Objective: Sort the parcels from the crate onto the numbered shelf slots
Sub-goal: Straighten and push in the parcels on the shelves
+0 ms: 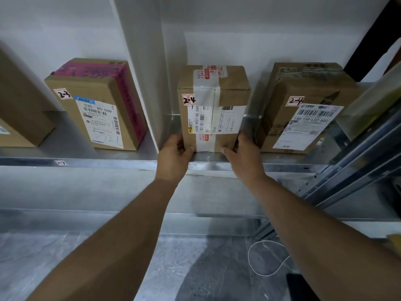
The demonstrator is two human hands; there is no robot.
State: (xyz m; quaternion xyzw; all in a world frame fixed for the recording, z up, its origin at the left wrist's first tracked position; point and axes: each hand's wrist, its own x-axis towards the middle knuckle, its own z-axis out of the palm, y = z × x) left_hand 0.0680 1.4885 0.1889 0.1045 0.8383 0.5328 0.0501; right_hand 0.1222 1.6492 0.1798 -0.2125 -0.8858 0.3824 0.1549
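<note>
On the metal shelf (108,162) the 2-4 parcel (213,109) stands upright beside another 2-4 box (303,109), my left grip (173,157) and right grip (245,158) curled round its lower sides, probably squaring it into its slot.

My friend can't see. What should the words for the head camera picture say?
A person's left hand and right hand grip the sides of the middle parcel, a taped cardboard box marked 2-4, on a metal shelf. A right parcel also marked 2-4 stands beside it, and a left parcel marked 2-3 stands past a white post.
</note>
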